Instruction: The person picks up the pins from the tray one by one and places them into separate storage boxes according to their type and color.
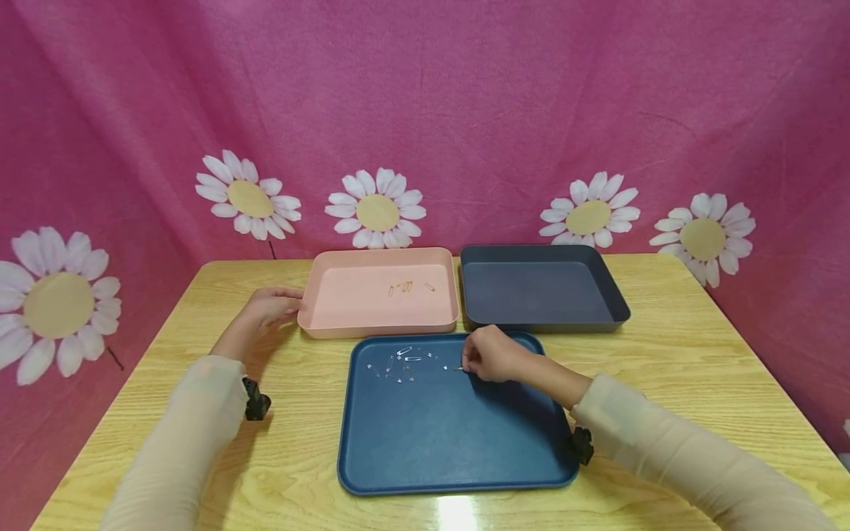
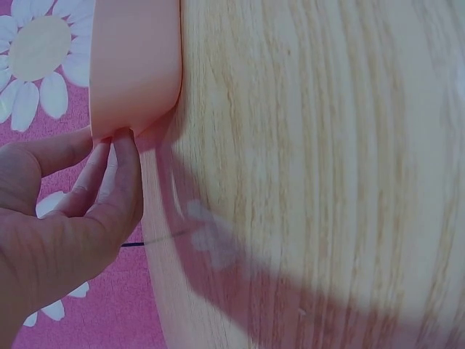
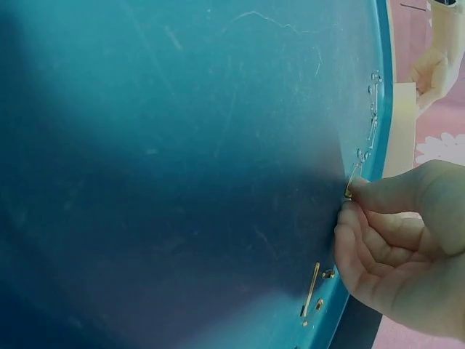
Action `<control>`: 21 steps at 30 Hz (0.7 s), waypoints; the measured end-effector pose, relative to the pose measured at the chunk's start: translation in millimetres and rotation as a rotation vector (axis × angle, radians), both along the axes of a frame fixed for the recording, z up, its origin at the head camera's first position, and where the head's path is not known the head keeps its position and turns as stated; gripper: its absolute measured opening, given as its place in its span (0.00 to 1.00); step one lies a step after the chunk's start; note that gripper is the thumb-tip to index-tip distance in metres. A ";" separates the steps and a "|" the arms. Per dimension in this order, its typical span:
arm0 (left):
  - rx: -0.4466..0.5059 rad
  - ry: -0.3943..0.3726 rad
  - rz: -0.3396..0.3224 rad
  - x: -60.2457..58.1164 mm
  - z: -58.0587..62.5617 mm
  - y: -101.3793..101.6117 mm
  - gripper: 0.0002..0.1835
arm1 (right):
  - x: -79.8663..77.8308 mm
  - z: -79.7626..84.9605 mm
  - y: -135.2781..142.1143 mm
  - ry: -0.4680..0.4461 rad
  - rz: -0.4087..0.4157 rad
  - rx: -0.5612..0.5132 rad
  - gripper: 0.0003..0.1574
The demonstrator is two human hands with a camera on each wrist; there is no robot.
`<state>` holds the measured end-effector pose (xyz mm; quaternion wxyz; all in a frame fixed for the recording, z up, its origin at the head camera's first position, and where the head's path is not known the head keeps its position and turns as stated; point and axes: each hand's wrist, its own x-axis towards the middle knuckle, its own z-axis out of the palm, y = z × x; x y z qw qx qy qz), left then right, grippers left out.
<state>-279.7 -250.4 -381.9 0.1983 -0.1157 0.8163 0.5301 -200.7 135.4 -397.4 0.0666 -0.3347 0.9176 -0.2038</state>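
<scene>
My right hand point(image 1: 494, 355) pinches a gold safety pin point(image 3: 349, 190) between thumb and forefinger, low over the blue tray point(image 1: 458, 442). Left of it on that tray lie several silver safety pins point(image 1: 413, 359). Beneath and beside the right hand, more gold safety pins point(image 3: 311, 291) show in the right wrist view; the hand hides them in the head view. My left hand point(image 1: 268, 304) touches the left end wall of the pink tray point(image 1: 345, 295) with its fingertips point(image 2: 125, 138). Several gold safety pins point(image 1: 403, 286) lie inside the pink tray.
A dark grey tray point(image 1: 544, 291) stands right of the pink one, behind the blue tray. All three rest on a light wooden table point(image 1: 285, 457). A pink cloth with daisies point(image 1: 425, 110) hangs behind the table and at both sides.
</scene>
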 end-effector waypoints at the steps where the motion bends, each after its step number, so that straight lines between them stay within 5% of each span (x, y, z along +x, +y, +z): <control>1: -0.001 0.001 -0.001 0.0 0.1 -0.3 0.27 | -0.2 0.1 0.4 0.000 0.001 -0.001 0.09; 7: -0.003 0.013 -0.016 -0.4 -1.1 -2.6 0.27 | -2.9 5.3 3.4 -0.100 -0.036 -0.046 0.06; 15: 0.004 0.009 -0.004 -1.8 -4.7 -3.1 0.27 | -7.9 5.9 5.8 -0.473 -0.140 -0.237 0.07; 21: -0.013 0.027 -0.019 -1.7 -2.9 -3.7 0.27 | -12.4 7.6 6.4 -0.552 -0.202 -0.326 0.11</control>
